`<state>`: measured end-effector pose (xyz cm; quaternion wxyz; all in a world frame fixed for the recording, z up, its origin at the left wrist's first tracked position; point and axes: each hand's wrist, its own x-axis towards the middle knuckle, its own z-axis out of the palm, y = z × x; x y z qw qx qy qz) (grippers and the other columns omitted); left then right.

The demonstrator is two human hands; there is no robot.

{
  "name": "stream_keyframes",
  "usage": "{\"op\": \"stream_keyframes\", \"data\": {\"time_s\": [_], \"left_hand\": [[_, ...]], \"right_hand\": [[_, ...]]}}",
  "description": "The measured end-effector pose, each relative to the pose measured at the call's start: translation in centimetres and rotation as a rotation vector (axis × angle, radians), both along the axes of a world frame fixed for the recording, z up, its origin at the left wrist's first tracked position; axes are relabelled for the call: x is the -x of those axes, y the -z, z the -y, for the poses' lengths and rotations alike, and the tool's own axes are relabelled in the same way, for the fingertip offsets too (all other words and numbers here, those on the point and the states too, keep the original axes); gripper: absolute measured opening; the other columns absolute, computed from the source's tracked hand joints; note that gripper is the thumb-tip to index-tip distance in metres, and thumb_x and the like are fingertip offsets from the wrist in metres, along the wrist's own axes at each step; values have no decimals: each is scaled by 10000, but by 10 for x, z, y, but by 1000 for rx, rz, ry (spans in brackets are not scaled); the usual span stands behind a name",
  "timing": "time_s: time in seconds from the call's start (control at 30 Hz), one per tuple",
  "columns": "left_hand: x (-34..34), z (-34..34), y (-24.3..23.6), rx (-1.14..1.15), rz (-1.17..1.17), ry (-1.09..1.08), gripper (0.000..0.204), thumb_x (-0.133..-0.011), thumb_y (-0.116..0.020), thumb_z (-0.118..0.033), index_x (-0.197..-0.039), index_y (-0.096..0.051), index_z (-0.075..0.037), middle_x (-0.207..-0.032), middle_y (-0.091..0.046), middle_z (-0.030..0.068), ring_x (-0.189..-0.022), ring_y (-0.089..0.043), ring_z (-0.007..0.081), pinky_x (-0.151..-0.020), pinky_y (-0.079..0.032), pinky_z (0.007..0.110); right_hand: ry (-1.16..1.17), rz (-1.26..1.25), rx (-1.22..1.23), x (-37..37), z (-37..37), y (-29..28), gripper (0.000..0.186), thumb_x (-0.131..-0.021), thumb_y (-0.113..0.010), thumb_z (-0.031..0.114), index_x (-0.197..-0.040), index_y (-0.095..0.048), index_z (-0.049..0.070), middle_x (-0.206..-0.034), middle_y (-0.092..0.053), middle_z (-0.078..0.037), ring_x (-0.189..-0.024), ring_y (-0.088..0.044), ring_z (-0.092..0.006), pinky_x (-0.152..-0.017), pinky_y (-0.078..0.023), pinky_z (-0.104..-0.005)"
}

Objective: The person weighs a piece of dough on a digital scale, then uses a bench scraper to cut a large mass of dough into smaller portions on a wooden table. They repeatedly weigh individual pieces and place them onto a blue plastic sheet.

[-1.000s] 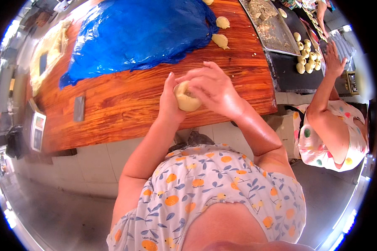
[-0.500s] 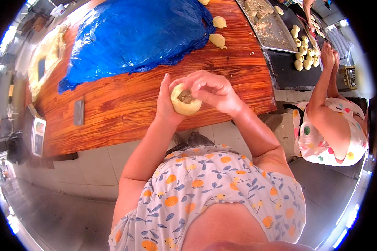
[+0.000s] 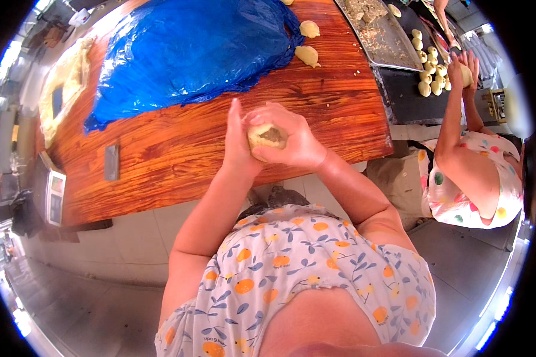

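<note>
Here by the near edge of the wooden bench (image 3: 184, 146), the person's left hand (image 3: 239, 141) cups an open-topped ball of dough (image 3: 263, 138) from one side while the right hand (image 3: 295, 137) curls around the other, gripping it. They hold it up off the surface; a blue plastic sheet (image 3: 190, 50) lies beyond.

A wooden worktop (image 3: 339, 110) carries a blue plastic sheet (image 3: 190, 53), 2 flat dough pieces (image 3: 307, 56) just right of it, a yellowish sheet (image 3: 68, 77) along the left edge and a grey block (image 3: 111, 162) toward the near-left corner. Beyond its right edge, a dark worktop (image 3: 406, 98) bears a metal tray (image 3: 412, 59) and dough balls (image 3: 437, 87).
</note>
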<state>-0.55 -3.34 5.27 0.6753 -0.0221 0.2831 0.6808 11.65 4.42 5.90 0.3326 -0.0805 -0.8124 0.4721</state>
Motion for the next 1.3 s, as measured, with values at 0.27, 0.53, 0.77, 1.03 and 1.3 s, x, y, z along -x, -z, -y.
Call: {"op": "stream_keyframes", "data": {"time_s": [0.27,0.53,0.77,1.03,1.3], "left_hand": [[-17,12,19,-66,126,-187,651,-965,-305,-626,-1279,-513,-95,-1254,-568,122,-1171,-561,286,-969,-478,429],[-9,2,13,-132,124,-92,710,-966,-283,-645,-1309,-501,-62,-1264,-572,123,-1195,-553,270,-1021,-446,419],[-26,0,7,-158,-134,-297,732,-974,-252,-629,-1380,-439,-49,-1365,-500,141,-1277,-472,291,-1091,-371,427],[-26,0,8,-199,-1,-153,729,-953,-306,-652,-1327,-470,-49,-1339,-508,152,-1254,-493,305,-1075,-382,455],[-25,9,-1,-212,47,-120,761,-943,-317,-669,-1321,-466,-26,-1321,-532,199,-1231,-499,368,-1052,-398,500]], "right_hand": [[114,-13,-241,8,5,-13,517,-647,-852,161,-1101,-624,65,-1242,-620,-143,-1139,-593,-325,-963,-457,-431],[112,-79,-272,6,4,2,356,-713,-802,153,-1022,-655,54,-1182,-648,-142,-1050,-633,-324,-956,-464,-445],[212,-72,120,4,15,-8,376,-743,-803,232,-1028,-648,41,-1234,-616,-160,-1152,-585,-326,-982,-456,-446],[54,-99,-65,-3,0,-9,349,-757,-789,208,-1026,-643,41,-1147,-661,-145,-1124,-612,-341,-963,-473,-447],[94,-123,-265,-5,5,-34,246,-836,-681,73,-1078,-663,29,-1099,-682,-142,-1050,-647,-314,-917,-503,-394]]}}
